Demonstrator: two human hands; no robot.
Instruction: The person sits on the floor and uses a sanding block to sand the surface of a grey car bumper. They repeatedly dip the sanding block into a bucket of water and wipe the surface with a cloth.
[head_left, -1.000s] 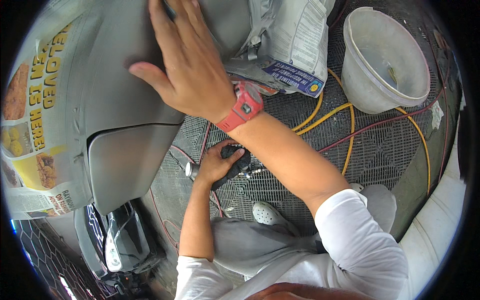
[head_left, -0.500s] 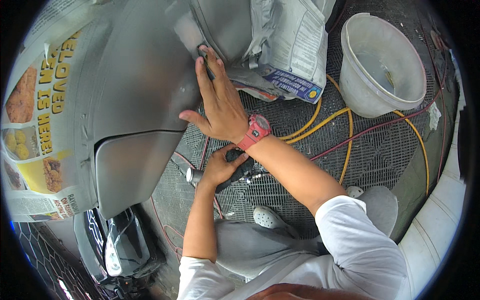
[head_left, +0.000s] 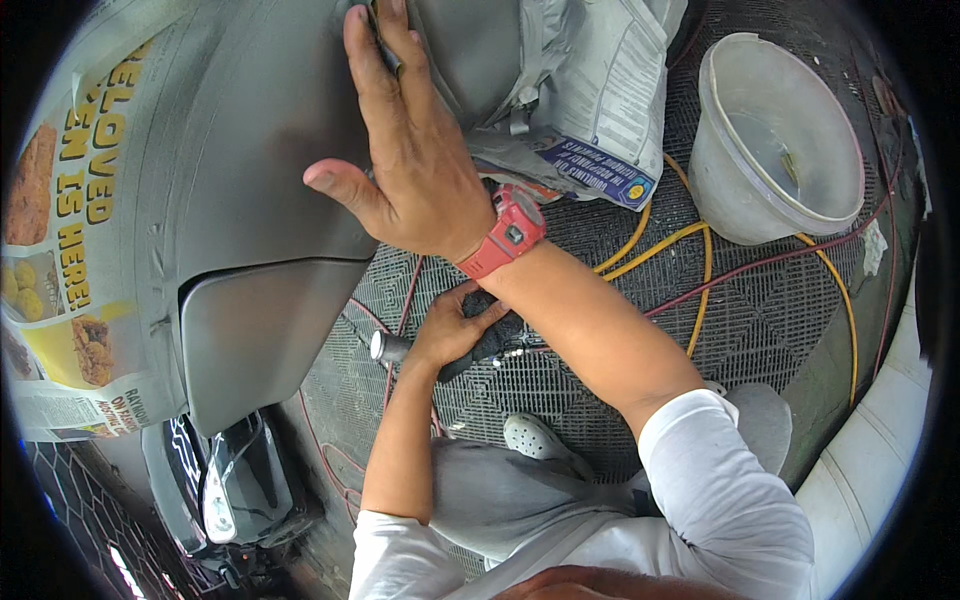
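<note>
My right hand (head_left: 415, 160), with a red watch on its wrist, lies over the grey car body panel (head_left: 270, 130), fingers long and thumb spread out. A thin dark piece of sandpaper (head_left: 384, 40) shows between its fingers; the rest of it is hidden underneath. Lower down, my left hand (head_left: 450, 330) is wrapped around a black air tool (head_left: 492, 345), which has a short grey tube at one end and a metal fitting at the other. My right forearm covers part of this tool, and its working face is out of sight.
Printed newspaper (head_left: 100, 220) masks the panel's left side, and more masking paper (head_left: 600, 110) hangs at upper right. A whitish bucket (head_left: 725, 150) with some water stands on the black grid floor mat (head_left: 760, 300). Yellow hoses (head_left: 705, 290) and a dark red hose (head_left: 740, 262) cross the mat.
My right hand has slid up and slightly left along the panel, the sandpaper moving with it. My left hand and the air tool have barely moved.
</note>
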